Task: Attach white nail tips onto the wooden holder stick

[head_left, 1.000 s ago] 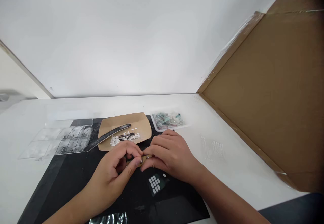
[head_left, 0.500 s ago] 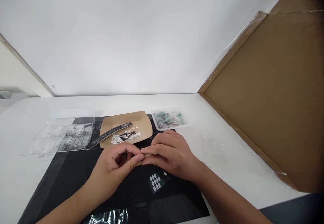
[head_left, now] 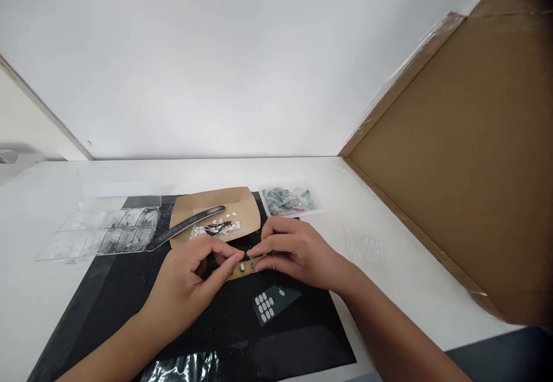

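Between my hands lies a narrow yellow strip (head_left: pixel 242 271) on the black mat, with small dark studs on it, one topped by a white oval. My left hand (head_left: pixel 196 272) is closed in a pinch just above the strip's left part; what its fingertips hold is too small to make out. My right hand (head_left: pixel 298 252) pinches a small, thin, greyish piece (head_left: pixel 252 260) over the strip's right part. Thumb and index tips of the two hands nearly meet. Nearer to me is a dark green sheet (head_left: pixel 276 301) bearing several white oval stickers.
A brown paper tray (head_left: pixel 242 200) holds white and black scraps, with a black nail file (head_left: pixel 185 226) leaning across it. At left stands a clear compartment box (head_left: pixel 125 235). A white tub (head_left: pixel 289 200) of small packets is behind my right hand. Cardboard (head_left: pixel 453 157) walls the right side.
My fingertips have moved slightly apart, uncovering the yellow strip and its white-topped stud. My right hand has lifted a little, showing more of the green sheet.
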Tool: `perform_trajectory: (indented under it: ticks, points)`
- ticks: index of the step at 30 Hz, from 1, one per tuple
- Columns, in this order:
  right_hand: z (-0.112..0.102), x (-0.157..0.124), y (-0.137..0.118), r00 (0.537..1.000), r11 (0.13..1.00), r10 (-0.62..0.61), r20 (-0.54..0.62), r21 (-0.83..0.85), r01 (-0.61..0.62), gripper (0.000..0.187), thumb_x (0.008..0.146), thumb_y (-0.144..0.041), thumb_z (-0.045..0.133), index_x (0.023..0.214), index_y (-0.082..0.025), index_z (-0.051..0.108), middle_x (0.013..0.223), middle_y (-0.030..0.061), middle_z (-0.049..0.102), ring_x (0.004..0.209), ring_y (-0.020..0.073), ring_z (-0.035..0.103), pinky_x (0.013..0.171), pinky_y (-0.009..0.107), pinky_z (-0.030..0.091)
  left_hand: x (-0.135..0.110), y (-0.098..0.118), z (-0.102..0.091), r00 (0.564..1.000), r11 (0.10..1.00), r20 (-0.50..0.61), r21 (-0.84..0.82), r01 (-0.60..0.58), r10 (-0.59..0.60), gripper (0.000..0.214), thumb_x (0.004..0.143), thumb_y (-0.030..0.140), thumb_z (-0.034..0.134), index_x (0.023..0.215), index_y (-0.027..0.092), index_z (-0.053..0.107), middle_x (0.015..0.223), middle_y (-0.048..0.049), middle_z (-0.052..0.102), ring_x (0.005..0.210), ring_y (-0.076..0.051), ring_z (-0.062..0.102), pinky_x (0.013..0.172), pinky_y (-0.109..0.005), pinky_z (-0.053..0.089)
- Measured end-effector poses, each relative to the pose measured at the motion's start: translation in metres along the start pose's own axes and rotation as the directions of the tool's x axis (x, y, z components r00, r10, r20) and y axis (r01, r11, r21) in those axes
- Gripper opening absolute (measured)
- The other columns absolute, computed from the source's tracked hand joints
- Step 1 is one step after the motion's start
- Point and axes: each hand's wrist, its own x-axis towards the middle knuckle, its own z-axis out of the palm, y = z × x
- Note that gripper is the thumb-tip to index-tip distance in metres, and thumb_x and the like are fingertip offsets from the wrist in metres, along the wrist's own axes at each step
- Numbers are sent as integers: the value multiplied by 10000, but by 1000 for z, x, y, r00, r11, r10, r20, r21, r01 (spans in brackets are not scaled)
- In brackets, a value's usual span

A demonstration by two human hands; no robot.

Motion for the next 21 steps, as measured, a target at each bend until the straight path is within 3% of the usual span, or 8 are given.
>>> perform_trajectory:
  ticks: [2, 7, 21]
  points:
    - [-4, -2, 5, 996, 995, 63, 65, 75, -68, 190, 964, -331, 789, 1130, -244, 822, 929, 18, 620, 802, 129, 614, 700, 254, 486, 1, 1, -2, 995, 992, -8, 74, -103, 103, 118, 1006, 317, 686, 993, 228, 763, 890, -16, 773, 653, -119, 638, 547, -235, 460]
    - [-8, -1, 9, 971, 978, 155, 182, 110, -176, 160, 965, -313, 786, 1104, -250, 833, 930, 17, 629, 800, 135, 610, 700, 252, 496, 3, 2, 0, 945, 938, -4, 123, -324, 327, 49, 989, 184, 675, 947, 203, 690, 973, -51, 778, 925, -190, 705, 840, -330, 563]
    - [-8, 4, -5, 949, 980, 200, 243, -32, -198, 144, 986, -292, 763, 1099, -235, 830, 961, 18, 678, 851, 138, 655, 722, 242, 499, -1, -1, 5, 922, 909, 154, 172, -379, 355, 45, 986, 186, 684, 963, 204, 649, 972, -59, 719, 941, -219, 645, 833, -362, 539]
